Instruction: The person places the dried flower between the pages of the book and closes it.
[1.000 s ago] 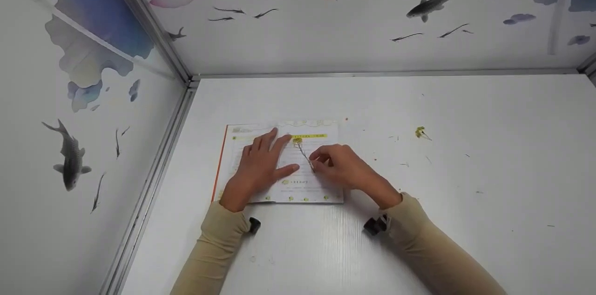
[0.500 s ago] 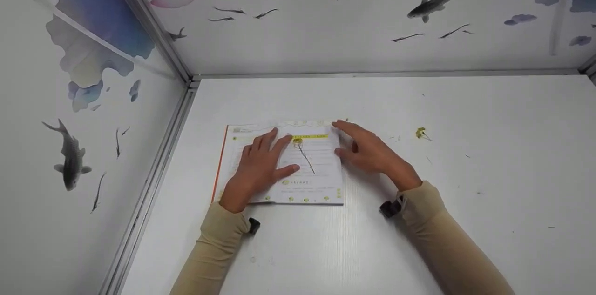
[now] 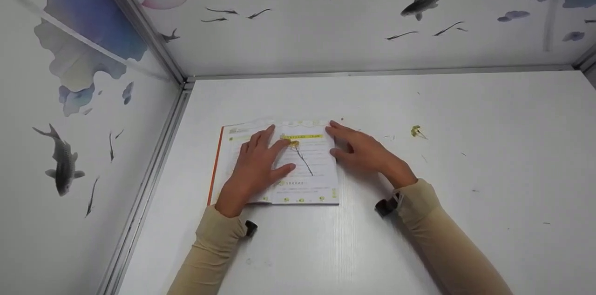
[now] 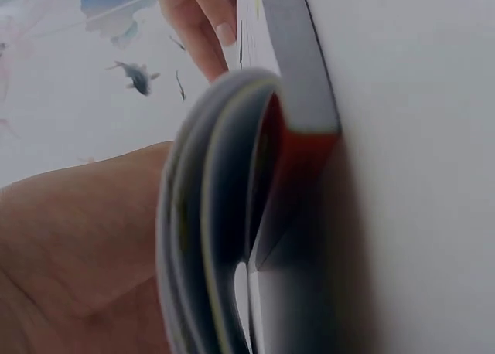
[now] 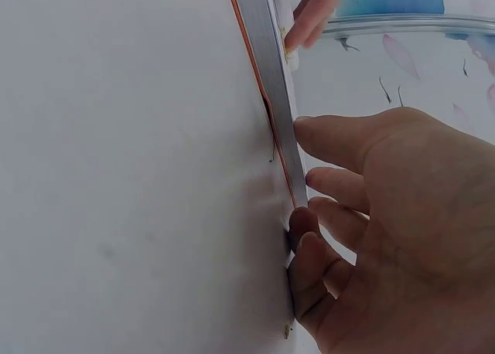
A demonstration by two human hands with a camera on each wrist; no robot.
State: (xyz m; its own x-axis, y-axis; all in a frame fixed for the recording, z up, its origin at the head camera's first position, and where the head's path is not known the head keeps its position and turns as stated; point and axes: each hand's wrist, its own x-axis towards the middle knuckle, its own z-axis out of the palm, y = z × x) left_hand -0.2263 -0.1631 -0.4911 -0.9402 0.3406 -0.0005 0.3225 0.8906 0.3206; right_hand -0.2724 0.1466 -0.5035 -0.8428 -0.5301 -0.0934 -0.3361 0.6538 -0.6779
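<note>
An open book [image 3: 305, 192] with printed, lined pages lies on the white table. On its right page rests a dried yellow flower sprig [image 3: 305, 162], its thin stem slanting toward the lower right. My left hand [image 3: 253, 167] is spread over the middle of the book, the index fingertip right beside the yellow bloom. My right hand [image 3: 365, 148] is at the book's right edge, index finger near the upper corner and thumb lower down. In the right wrist view its thumb and fingertips touch the page edges [image 5: 282, 83]. Pages [image 4: 186, 207] arch up beside my left palm in the left wrist view.
Another small yellow flower [image 3: 417, 131] lies to the right on the table [image 3: 465, 202], among scattered bits of stem. Behind stands a white panel [image 3: 326, 39] printed with fish, and a similar panel [image 3: 28, 146] rises on the left.
My right hand has let go of the sprig's stem and moved right to the book's edge. My left hand stays on the pages. The head view has shifted slightly.
</note>
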